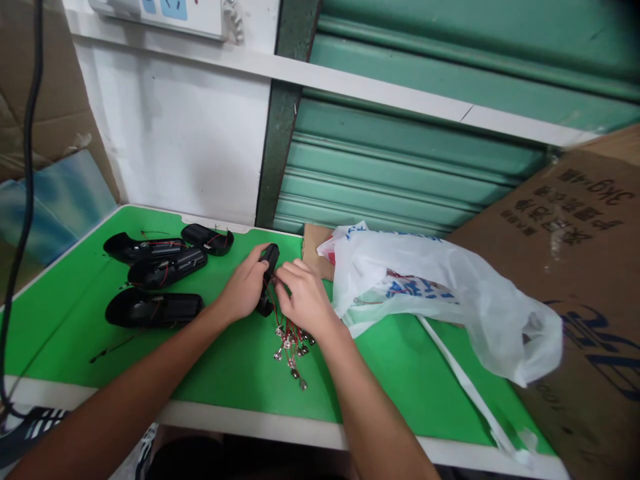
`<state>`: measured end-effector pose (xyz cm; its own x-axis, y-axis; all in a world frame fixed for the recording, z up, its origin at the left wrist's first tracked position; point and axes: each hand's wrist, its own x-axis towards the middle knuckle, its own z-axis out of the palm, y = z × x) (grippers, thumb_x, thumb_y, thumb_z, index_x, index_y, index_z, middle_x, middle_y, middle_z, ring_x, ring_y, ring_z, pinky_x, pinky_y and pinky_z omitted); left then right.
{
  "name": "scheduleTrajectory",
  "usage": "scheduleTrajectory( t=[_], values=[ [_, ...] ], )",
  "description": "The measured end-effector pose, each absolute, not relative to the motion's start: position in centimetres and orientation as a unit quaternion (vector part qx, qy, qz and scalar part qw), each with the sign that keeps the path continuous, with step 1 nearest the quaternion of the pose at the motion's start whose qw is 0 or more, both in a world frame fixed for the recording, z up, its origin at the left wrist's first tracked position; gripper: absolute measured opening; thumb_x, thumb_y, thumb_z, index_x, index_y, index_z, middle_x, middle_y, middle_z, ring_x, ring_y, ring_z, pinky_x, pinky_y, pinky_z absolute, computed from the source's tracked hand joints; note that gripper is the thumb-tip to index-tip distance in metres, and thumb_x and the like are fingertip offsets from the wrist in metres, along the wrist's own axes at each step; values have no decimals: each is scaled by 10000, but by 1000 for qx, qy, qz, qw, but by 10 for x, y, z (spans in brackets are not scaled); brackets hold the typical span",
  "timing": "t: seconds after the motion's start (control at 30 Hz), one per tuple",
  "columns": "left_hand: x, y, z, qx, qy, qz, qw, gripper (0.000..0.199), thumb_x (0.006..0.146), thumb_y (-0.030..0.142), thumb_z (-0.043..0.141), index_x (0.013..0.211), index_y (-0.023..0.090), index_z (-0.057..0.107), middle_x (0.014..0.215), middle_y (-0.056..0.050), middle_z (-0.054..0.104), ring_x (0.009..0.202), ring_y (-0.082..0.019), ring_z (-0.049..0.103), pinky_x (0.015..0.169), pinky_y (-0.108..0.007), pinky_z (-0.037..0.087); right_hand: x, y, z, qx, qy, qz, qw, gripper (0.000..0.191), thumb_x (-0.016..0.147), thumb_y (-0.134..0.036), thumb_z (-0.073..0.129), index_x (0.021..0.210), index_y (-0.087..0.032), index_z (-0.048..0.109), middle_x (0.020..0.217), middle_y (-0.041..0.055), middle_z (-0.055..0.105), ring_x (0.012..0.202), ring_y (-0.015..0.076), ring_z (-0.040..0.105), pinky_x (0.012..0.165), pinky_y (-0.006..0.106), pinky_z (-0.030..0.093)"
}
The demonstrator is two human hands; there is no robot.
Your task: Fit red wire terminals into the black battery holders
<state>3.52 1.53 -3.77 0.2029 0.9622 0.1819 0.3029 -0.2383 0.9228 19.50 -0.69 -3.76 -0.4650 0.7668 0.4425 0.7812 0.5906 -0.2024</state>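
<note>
My left hand (244, 283) is closed around a black plastic housing (271, 255), held tilted on edge above the green tabletop. Against the right side of that housing, my right hand (303, 293) has its fingers pinched together near a thin red wire; what exactly lies between the fingertips is hidden. Below my right hand spreads a bunch of red-wired metal contacts (289, 345). To the left lie several similar black housings (155, 308) with thin red and black wires on them.
A white plastic bag (400, 260) with wires inside lies at the right, by a piece of cardboard (316, 250). A white strip (465, 383) runs toward the front edge. A large carton (575, 267) stands at the right; a black cable (27, 200) hangs at the left.
</note>
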Motion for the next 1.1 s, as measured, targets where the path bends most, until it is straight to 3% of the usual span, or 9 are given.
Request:
scheduleTrajectory(
  t=[0.2,0.53,1.1],
  values=[
    [34,14,-35,676,477,408,386,534,943,287,335,1403,111,540,1355,-124,650,1285,-280,571,1115,-406,425,195,-9,-35,-456,-851,0,262,206,923,-80,522,781,-213,591,802,48,620,823,238,520,731,345,395],
    [36,12,-35,671,500,383,392,540,943,288,342,1415,110,537,1293,-135,673,1174,-289,612,1054,-434,457,193,-14,-32,-504,-839,-33,200,158,922,-119,583,800,-207,633,846,51,682,877,241,556,745,356,406],
    [37,12,-32,687,498,365,383,580,941,305,318,1438,74,508,1361,-157,635,1238,-283,591,1097,-412,431,196,-14,-26,-511,-841,-19,179,149,921,-140,609,797,-194,670,826,64,684,886,249,560,720,358,413]
  ],
)
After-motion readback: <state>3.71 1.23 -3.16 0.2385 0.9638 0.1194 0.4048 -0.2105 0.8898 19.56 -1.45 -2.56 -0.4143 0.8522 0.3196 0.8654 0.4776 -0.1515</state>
